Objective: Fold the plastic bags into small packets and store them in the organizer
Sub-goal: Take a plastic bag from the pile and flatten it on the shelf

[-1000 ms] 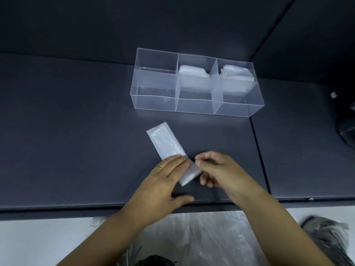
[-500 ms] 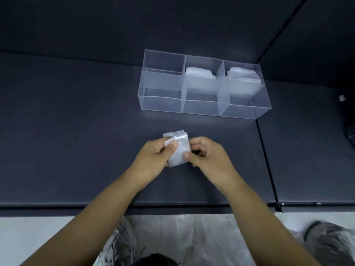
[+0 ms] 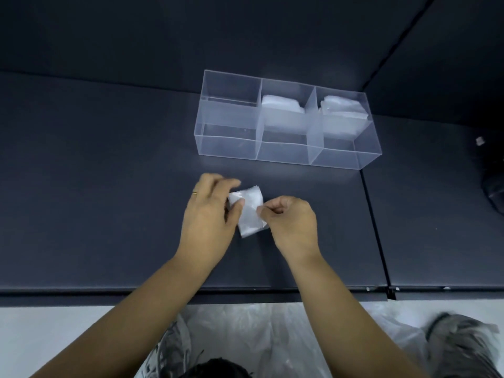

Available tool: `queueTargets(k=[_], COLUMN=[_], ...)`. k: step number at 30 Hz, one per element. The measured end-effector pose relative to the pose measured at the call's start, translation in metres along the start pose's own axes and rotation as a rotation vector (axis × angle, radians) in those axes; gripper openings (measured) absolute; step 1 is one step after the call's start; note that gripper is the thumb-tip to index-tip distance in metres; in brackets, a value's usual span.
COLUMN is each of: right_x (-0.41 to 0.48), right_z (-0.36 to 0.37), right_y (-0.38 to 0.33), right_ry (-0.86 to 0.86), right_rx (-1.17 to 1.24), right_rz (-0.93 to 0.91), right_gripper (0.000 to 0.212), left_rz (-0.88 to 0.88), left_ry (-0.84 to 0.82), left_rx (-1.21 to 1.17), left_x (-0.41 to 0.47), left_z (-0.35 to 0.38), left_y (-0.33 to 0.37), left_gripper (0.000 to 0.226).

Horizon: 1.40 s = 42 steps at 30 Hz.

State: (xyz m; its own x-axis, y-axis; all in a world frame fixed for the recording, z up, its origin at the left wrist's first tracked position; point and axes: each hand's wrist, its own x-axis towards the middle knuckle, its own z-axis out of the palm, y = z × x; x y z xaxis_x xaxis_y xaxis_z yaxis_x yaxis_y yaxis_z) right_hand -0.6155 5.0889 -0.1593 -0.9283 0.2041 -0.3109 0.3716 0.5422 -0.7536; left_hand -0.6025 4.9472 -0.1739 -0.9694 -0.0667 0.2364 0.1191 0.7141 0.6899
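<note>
Packet: small folded plastic packet (image 3: 249,208) held between both hands, just in front of the organizer (image 3: 231,132) and apart from it.
Left hand (image 3: 210,214): fingers curled over the packet's left edge.
Right hand (image 3: 291,222): fingers pinch its right edge.
Organizer: clear, with three compartments; folded bags (image 3: 282,105) sit in the middle and right ones.
Room: bare dark counter (image 3: 95,186) stretches to the left; a seam (image 3: 373,219) runs to the right.
Below edge: loose plastic (image 3: 259,336).

Single head view, looking forward-down, close over table (image 3: 109,214) near edge.
</note>
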Motion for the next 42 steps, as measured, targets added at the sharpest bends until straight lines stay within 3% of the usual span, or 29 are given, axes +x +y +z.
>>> queueTargets(k=[3,7,12,16,24,28,33,35,37,40,42], right_x=[0.000,-0.001,-0.015,-0.016,-0.020,-0.015,-0.010,-0.006,0.000,0.020,0.046], right_z=[0.001,0.006,0.007,0.000,0.013,-0.003,-0.035,-0.050,-0.061,-0.071,-0.076], right_y=[-0.004,-0.005,0.025,0.038,0.015,-0.003,-0.025,-0.035,-0.044,-0.057,-0.068], right_ry=[0.021,0.059,0.274,0.359,0.181,0.031,-0.210,-0.303,-0.341,-0.294,-0.170], right_rx=[-0.030,-0.089,-0.418,-0.378,-0.278,0.025,0.194,0.246,0.297,0.330,0.310], right_rz=[0.021,0.011,-0.213,-0.237,-0.116,-0.053,-0.208,-0.254,-0.225,-0.099,-0.074], right_gripper=[0.008,0.006,0.035,0.018,0.016,0.014,0.026,0.027,0.027,0.006,0.010], left_rz=[0.175,0.130,0.131,0.134,0.007,-0.078,-0.423,-0.441,-0.427,-0.438,-0.394], left_ry=[-0.181,-0.411,-0.481,-0.499,-0.449,-0.548,-0.624,-0.630,-0.564,-0.351,-0.161], left_rx=[0.220,0.440,0.509,0.548,0.545,0.273,-0.538,-0.713,-0.852,-1.005,-0.941], left_x=[-0.007,-0.009,-0.006,-0.006,-0.016,-0.013,0.014,0.028,0.044,0.068,0.085], left_z=[0.009,0.014,0.012,0.014,0.016,0.002,-0.033,-0.040,-0.041,-0.039,-0.037], left_y=[-0.004,-0.015,-0.020,-0.023,-0.009,-0.010,0.001,0.008,0.019,0.038,0.041], left_gripper=[0.039,0.064,0.085,0.088,0.087,0.104,0.114,0.098,0.066,0.036,0.028])
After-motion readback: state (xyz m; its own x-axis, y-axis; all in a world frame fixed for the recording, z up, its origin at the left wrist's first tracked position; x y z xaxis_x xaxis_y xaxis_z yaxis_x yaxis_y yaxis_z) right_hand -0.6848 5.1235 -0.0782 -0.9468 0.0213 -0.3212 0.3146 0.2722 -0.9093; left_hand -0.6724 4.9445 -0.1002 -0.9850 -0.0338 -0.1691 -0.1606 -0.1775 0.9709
